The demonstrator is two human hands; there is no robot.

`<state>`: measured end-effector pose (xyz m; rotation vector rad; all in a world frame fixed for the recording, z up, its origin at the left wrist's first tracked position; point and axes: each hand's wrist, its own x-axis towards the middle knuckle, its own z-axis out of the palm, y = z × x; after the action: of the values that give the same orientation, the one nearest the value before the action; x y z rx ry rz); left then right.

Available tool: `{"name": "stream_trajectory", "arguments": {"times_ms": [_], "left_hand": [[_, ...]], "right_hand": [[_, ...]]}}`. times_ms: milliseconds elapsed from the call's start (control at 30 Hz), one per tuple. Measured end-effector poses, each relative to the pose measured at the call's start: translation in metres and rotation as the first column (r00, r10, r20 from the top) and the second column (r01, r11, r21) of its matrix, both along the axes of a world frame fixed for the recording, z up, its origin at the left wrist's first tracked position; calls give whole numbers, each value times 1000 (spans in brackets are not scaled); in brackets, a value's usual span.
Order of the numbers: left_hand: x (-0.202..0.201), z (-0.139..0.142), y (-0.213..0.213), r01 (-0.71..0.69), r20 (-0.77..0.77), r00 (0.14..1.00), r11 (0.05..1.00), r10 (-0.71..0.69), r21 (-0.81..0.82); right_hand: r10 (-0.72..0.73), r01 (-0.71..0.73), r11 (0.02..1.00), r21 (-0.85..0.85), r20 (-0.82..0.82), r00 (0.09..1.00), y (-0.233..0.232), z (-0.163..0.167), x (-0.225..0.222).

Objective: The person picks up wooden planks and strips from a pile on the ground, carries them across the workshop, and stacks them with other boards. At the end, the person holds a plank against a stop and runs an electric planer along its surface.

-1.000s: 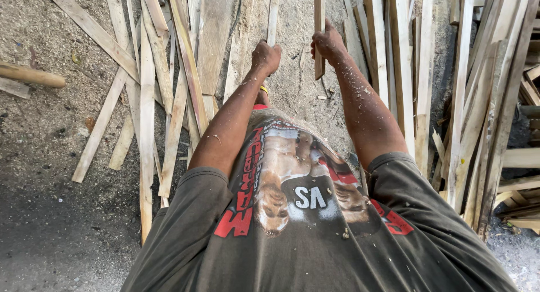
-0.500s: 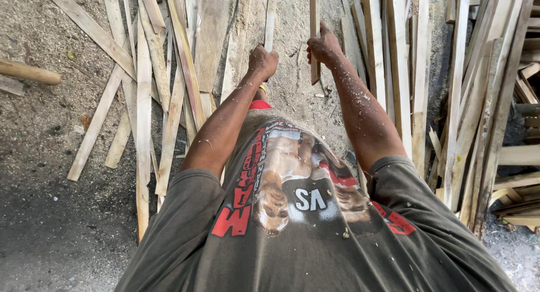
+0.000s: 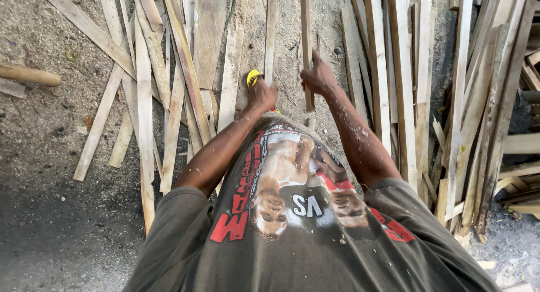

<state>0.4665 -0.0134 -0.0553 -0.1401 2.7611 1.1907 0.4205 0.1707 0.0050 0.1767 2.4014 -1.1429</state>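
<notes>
A person's right hand [image 3: 319, 78] is clamped around a thin pale wooden strip [image 3: 305, 39] held upright over the sandy floor [image 3: 39, 129]. The left hand [image 3: 261, 94] grips what may be a yellow-handled tool [image 3: 252, 77]. Scattered wooden slats [image 3: 143, 100] lie alongside. A firm, steady hold suits any cut.

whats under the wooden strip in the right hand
Under the wooden strip gripped by the right hand lies sawdust-covered ground. The hand and the shirt cover what is below its lower end.
</notes>
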Motion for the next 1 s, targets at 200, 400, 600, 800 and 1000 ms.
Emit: {"name": "stream_trajectory", "arguments": {"times_ms": [200, 400, 600, 800, 1000], "left_hand": [[18, -26, 5, -78, 278, 959, 993, 49, 92], [21, -24, -2, -470, 548, 781, 295, -301, 832], [23, -19, -11, -555, 513, 761, 9, -397, 832], [-6, -17, -6, -481, 435, 847, -90, -306, 872], [-47, -27, -18, -437, 400, 859, -48, -320, 898]], "right_hand": [[4, -7, 996, 89, 40, 999, 31, 3, 72], [59, -60, 998, 26, 37, 998, 68, 17, 128], [144, -144, 990, -6, -21, 989, 87, 25, 150], [209, -209, 978, -12, 32, 977, 81, 36, 143], [233, -238, 967, 90, 68, 970, 78, 43, 134]]}}
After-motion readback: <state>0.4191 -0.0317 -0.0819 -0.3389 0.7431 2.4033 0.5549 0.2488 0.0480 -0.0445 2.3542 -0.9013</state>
